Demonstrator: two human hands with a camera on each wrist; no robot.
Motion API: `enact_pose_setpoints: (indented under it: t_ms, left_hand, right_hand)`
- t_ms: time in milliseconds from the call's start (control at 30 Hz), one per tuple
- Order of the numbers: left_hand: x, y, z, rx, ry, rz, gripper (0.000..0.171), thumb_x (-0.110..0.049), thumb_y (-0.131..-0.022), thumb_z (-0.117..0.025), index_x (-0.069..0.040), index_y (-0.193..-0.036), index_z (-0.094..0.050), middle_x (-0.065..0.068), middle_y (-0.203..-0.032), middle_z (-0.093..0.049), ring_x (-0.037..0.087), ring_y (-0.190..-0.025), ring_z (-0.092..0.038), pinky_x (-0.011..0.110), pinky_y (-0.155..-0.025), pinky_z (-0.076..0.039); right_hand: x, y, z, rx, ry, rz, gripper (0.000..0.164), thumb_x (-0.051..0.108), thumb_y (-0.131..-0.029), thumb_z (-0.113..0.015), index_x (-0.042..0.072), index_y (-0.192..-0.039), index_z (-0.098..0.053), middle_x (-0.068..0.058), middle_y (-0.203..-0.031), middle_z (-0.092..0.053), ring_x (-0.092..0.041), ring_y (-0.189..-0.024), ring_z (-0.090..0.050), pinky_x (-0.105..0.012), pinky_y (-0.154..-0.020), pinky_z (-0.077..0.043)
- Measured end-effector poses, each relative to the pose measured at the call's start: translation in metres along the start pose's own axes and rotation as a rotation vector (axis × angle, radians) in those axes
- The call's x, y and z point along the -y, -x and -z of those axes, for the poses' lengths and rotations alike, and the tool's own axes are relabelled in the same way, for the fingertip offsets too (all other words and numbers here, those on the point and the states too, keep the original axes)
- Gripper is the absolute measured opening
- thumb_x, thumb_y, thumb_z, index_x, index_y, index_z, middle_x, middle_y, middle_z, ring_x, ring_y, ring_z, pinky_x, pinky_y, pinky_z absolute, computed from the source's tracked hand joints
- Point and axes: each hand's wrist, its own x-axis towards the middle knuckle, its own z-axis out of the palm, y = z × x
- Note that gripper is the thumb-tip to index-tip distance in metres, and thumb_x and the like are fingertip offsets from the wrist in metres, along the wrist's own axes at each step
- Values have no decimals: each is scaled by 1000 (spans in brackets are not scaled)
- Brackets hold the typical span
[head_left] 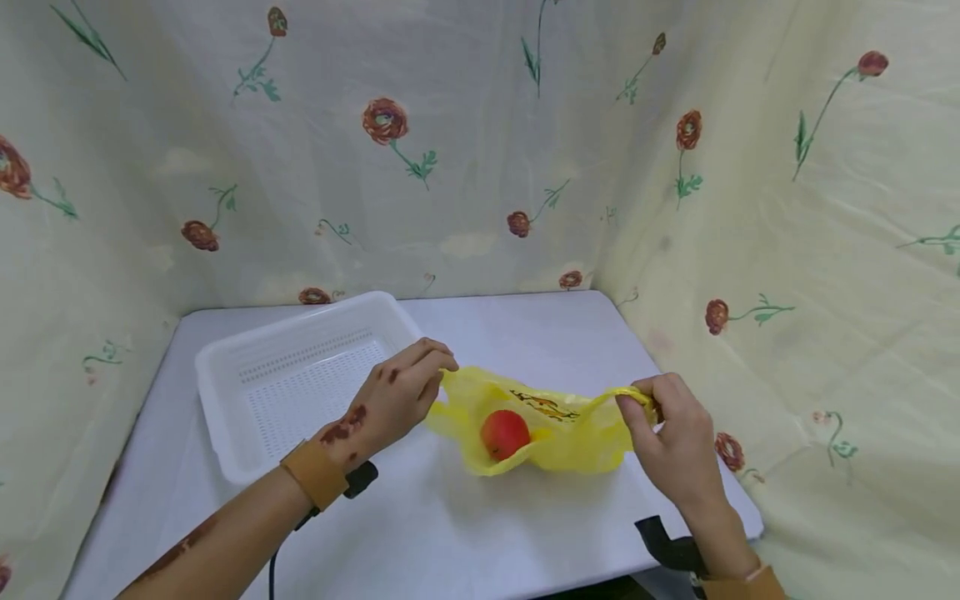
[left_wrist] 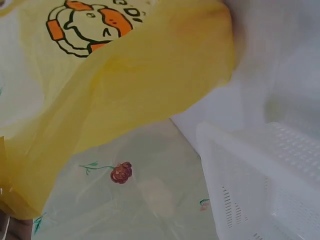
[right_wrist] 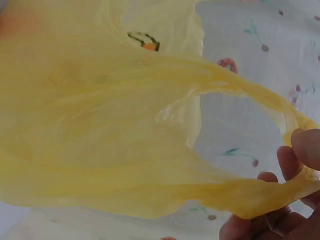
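Observation:
A thin yellow plastic bag (head_left: 581,433) with a printed cartoon stretches between my two hands above the white table. Inside it, toward the left, sits a round red-orange fruit (head_left: 505,434), seen through the bag's opening. My left hand (head_left: 408,387) pinches the bag's left edge; most of that grip is out of the left wrist view, where the yellow plastic (left_wrist: 150,85) fills the upper part. At the other end my right hand (head_left: 678,437) grips a bag handle, and the right wrist view shows its fingers curled round the handle loop (right_wrist: 255,197).
A white perforated plastic basket (head_left: 225,400) stands on the table (head_left: 360,550) at the left, just behind my left forearm. Flower-printed curtains (head_left: 465,167) hang round the back and both sides. A black cable (head_left: 272,575) hangs below my left wrist.

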Motion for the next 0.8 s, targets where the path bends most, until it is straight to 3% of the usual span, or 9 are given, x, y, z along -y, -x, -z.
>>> enact_pose_setpoints:
  t_ms: [133, 267, 500, 800]
  left_hand:
    - [0, -5, -2, -8, 56, 10, 17, 5, -84, -66, -6, -97, -66, 6, -104, -63, 17, -94, -63, 26, -82, -53]
    - [-1, -8, -3, -15, 105, 21, 18, 6, -83, -67, -6, -97, -65, 5, -102, -62, 16, -94, -62, 26, -83, -53]
    - [-5, -9, -3, -21, 132, 37, 17, 4, -83, -69, -8, -95, -65, 4, -99, -63, 15, -93, -62, 25, -83, -53]
    - [-10, -11, -4, -8, 221, 42, 19, 6, -85, -63, -7, -98, -66, 4, -104, -61, 15, -98, -59, 22, -82, -53]
  right_hand:
    - [-1, -10, 3, 5, -12, -83, 9, 4, -84, -70, -2, -91, -70, -8, -85, -52, -13, -73, -42, -8, -62, -35]
    - [2, -17, 4, 17, 32, -124, 14, 8, -83, -72, 2, -95, -74, -7, -80, -47, -15, -72, -39, -17, -57, -32]
    - [4, -22, 4, 46, 70, -109, 15, 6, -83, -72, 2, -98, -74, -3, -66, -47, -15, -61, -41, -18, -48, -33]
    - [3, -24, 8, 36, 42, -88, 21, -4, -84, -64, -1, -103, -71, -7, -80, -57, -15, -67, -48, -8, -58, -40]
